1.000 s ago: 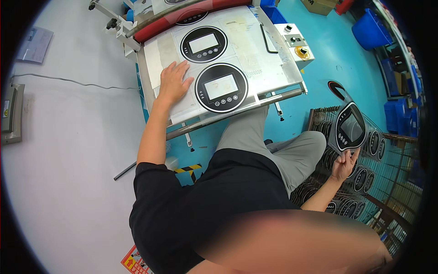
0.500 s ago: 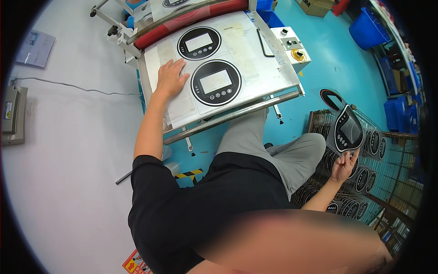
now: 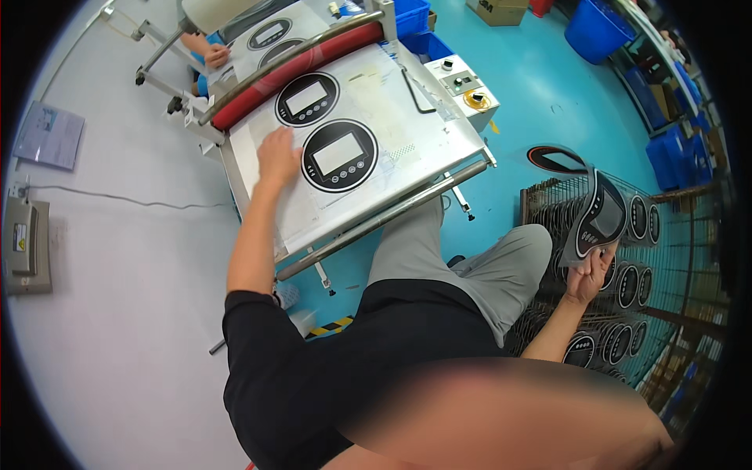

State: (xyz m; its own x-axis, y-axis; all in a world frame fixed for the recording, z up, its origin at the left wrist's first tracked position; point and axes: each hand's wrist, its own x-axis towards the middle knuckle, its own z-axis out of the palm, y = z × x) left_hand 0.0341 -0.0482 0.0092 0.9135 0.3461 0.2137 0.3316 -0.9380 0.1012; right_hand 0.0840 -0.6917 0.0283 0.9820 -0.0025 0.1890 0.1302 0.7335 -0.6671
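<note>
My right hand point(image 3: 589, 278), out over the rack on the right, grips the lower edge of a thin flexible overlay sheet point(image 3: 601, 211) with two black oval panels. The sheet bends away from my fingers, its far panel edged in red. My left hand point(image 3: 278, 160) rests at the left side of the roller machine's metal bed point(image 3: 423, 153), fingers slightly bent and a little blurred, holding nothing visible. Beside it lie two round black panels, the nearer one point(image 3: 340, 155) and the farther one point(image 3: 307, 99), each with a light rectangular window.
A red roller point(image 3: 305, 74) spans the bed's far end. Past it, another person's hand point(image 3: 216, 55) is near more panels. A control box point(image 3: 464, 88) stands right of the bed. The wire rack point(image 3: 662, 301) holds several panels. A metal bar point(image 3: 392, 219) runs along the near edge.
My view has shifted, showing more beyond the roller. My left hand's fingers have drawn in from lying spread. The sheet in my right hand has tilted and bends more.
</note>
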